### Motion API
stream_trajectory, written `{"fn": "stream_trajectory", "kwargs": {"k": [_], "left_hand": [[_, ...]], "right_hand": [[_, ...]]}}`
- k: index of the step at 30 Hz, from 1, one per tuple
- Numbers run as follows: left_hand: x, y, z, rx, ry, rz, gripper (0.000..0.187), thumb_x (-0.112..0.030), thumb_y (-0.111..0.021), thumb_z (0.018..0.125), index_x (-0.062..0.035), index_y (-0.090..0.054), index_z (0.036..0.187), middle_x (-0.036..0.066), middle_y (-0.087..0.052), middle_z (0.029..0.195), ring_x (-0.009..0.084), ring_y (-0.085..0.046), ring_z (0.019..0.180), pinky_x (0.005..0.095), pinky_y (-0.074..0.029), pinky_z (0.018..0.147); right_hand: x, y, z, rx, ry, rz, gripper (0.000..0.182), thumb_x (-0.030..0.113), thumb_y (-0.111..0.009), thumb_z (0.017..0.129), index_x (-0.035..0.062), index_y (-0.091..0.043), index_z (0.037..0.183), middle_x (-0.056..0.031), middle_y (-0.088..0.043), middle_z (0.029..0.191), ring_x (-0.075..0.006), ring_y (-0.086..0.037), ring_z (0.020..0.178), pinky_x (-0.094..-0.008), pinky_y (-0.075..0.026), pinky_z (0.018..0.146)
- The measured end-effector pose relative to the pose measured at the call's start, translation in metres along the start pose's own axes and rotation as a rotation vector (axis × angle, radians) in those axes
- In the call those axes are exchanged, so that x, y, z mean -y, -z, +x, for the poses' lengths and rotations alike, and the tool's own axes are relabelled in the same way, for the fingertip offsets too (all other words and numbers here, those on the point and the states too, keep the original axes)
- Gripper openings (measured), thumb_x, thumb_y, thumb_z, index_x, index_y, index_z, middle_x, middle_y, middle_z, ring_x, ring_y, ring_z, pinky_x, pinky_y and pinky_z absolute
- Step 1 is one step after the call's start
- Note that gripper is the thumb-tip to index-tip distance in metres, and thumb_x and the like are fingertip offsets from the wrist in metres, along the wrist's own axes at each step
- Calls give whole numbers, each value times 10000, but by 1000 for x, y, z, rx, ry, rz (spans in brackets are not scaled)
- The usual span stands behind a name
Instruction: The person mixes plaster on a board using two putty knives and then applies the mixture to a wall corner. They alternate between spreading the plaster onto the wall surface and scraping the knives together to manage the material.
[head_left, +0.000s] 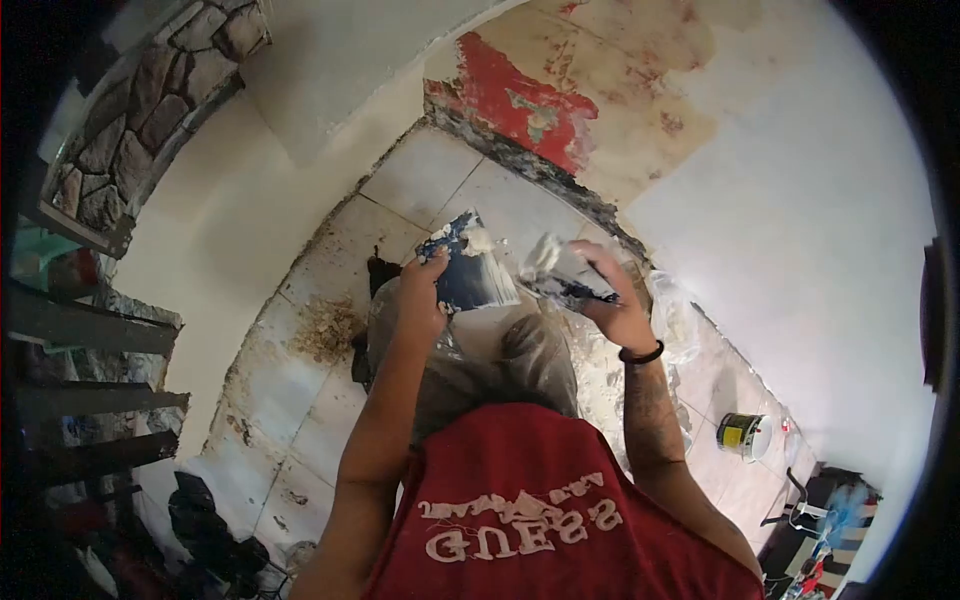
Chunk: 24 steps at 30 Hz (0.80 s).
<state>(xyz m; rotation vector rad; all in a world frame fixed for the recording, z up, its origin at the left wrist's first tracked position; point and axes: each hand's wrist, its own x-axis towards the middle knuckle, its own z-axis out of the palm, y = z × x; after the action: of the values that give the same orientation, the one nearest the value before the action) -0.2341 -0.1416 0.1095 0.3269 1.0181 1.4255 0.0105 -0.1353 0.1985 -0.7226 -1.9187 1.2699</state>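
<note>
My left hand (425, 283) grips a wide, dark blue putty knife (473, 277) by its near side edge. White filler is smeared over the blade and clumped near its top. Closed around a second putty knife (577, 284) is my right hand (612, 290), with a dark bracelet on that wrist. A lump of white filler (545, 256) sits at the left end of this second blade, which looks slightly blurred. The two blades are close together, with a small gap between them, above my knees. Fingers partly hide both handles.
Peeling wall (530, 100) with red patches stands ahead, and a smooth white wall rises on the right. Crumbled debris (328, 332) lies on the tiled floor at left. A bucket (743, 437) lies at right. Dark steps (100, 400) jut out at far left.
</note>
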Motion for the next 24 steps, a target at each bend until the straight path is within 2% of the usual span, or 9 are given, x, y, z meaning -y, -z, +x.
{"fn": "stream_trajectory", "kwargs": {"k": [2, 6, 7, 10, 12, 14, 18, 21, 24], "left_hand": [[-3, -17, -19, 58, 73, -136, 189, -157, -539, 867, -9, -585, 975, 57, -615, 854, 161, -620, 716, 306, -518, 648], [3, -29, -34, -5, 83, -184, 145, -69, -563, 837, -20, -590, 971, 36, -619, 851, 133, -624, 720, 288, -523, 638], [3, -32, -37, 2, 36, -183, 143, -62, -566, 833, -20, -591, 968, 36, -619, 846, 136, -622, 715, 287, -521, 637], [-2, -38, -44, -4, 29, -228, 138, -24, -560, 822, -13, -587, 957, 46, -616, 836, 151, -619, 701, 284, -515, 633], [-1, -33, -45, 28, 45, -232, 155, -14, -552, 821, -3, -574, 975, 57, -615, 845, 160, -624, 712, 287, -521, 640], [-7, -35, -49, 24, 50, -189, 180, -9, -545, 820, 8, -556, 999, 68, -616, 856, 168, -629, 723, 292, -529, 649], [0, -24, -30, 160, 74, 50, 230, -9, -538, 819, 22, -525, 1046, 87, -619, 880, 178, -638, 738, 301, -540, 658], [11, -30, -14, 217, 240, 157, 175, -32, -517, 834, 22, -551, 998, 95, -626, 869, 170, -638, 721, 298, -540, 651], [27, -34, 8, 213, 304, 329, 128, -53, -509, 840, 18, -570, 927, 82, -618, 821, 162, -621, 675, 291, -503, 583]], "right_hand": [[-6, -11, -1, -209, 30, -110, 691, -199, -427, 561, 64, -457, 1199, -96, -481, 1177, -211, -438, 1155, -319, -332, 974], [-13, -30, -1, -174, 109, -12, 709, -204, -441, 532, 84, -464, 1179, -116, -436, 1209, -261, -415, 1173, -307, -334, 958], [-19, -30, -2, -121, 129, -95, 721, -200, -463, 534, 96, -448, 1191, -133, -417, 1199, -304, -416, 1158, -316, -345, 953], [-23, -38, -3, -50, 153, -389, 701, -186, -485, 546, 96, -448, 1188, -140, -417, 1167, -320, -426, 1133, -327, -358, 945], [-44, -32, -10, 12, 85, -416, 654, -175, -495, 574, 88, -470, 1173, -139, -418, 1152, -315, -421, 1138, -339, -375, 944], [-60, -19, -15, 136, 20, -498, 619, -172, -497, 606, 81, -480, 1170, -136, -417, 1159, -305, -416, 1147, -343, -385, 941], [-106, 16, -23, -45, 7, -328, 538, -144, -493, 690, 70, -482, 1183, -154, -476, 1145, -315, -468, 1102, -337, -383, 945], [-77, 27, -1, 40, -101, -319, 510, -103, -488, 713, 73, -475, 1191, -171, -507, 1142, -337, -493, 1065, -345, -395, 928], [-97, 19, 5, 145, -126, -459, 471, -20, -547, 751, 50, -465, 1210, -149, -536, 1118, -274, -512, 1071, -340, -393, 923]]}}
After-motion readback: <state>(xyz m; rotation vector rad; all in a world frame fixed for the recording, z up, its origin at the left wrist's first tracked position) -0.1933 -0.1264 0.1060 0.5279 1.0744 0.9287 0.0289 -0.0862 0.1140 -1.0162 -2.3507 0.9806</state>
